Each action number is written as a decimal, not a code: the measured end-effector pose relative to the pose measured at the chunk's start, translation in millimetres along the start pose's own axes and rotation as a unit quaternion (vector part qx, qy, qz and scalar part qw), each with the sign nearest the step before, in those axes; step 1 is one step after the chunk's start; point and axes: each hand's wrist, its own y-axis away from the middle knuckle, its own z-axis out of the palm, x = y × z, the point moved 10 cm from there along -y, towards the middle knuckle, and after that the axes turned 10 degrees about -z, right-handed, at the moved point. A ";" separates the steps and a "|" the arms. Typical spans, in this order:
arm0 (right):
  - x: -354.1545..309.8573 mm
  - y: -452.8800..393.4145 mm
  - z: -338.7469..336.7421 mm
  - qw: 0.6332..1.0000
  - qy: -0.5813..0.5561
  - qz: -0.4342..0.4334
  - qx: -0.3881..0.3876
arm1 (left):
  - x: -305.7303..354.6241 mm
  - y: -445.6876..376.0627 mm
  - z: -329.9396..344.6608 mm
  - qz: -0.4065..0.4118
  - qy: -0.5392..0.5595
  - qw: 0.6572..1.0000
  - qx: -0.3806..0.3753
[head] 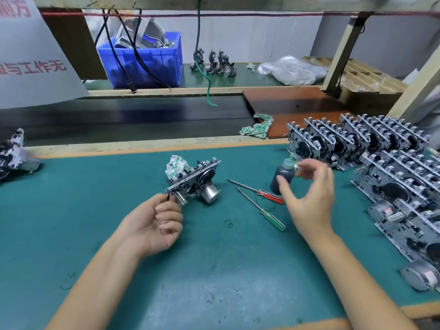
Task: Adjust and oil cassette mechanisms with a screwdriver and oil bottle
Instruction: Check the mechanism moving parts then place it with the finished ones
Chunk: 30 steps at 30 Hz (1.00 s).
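Centrally on the green mat (214, 270) stands the cassette mechanism (194, 181), tilted on its edge, a metal chassis dense with small levers, a dark round flywheel on its face and a silver cylindrical motor jutting from the near side. The left hand (154, 222) pinches its lower left corner with curled fingers. Just right of it lie two screwdrivers, one red-handled (256, 191) and one green-handled (262, 211), both untouched. Beyond them stands the dark oil bottle (283, 176) with its pale green nozzle; the right hand (309, 194) arches over it, fingers spread and curved around it but apparently not clamped (motion blur makes contact hard to judge).

The risk, I judge, is tipping: a loose or hurried grab could knock the bottle over and spill oil onto the mat or tools. The mechanism, held by one corner only, could also topple.

Rows of further mechanisms (381, 151) crowd the right side, and a patterned rag (177, 165) sits behind the held unit.
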 end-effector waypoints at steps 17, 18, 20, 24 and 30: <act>-46.5 10.1 114.7 0.908 -0.267 0.084 -0.312 | -7.6 29.1 -24.0 -0.011 0.010 1.000 0.016; -44.0 10.2 110.8 0.909 -0.276 0.092 -0.300 | -3.4 30.7 -30.3 0.011 -0.014 0.999 0.047; -42.3 12.3 106.0 0.900 -0.304 0.109 -0.293 | 6.9 36.6 -39.0 0.073 -0.078 0.989 0.106; -48.7 21.6 114.2 0.887 -0.295 0.103 -0.340 | 61.9 81.9 -24.4 0.415 -0.332 0.809 0.251; -53.2 21.9 122.1 0.903 -0.265 0.114 -0.318 | 59.4 67.7 56.1 0.521 -0.622 0.552 0.190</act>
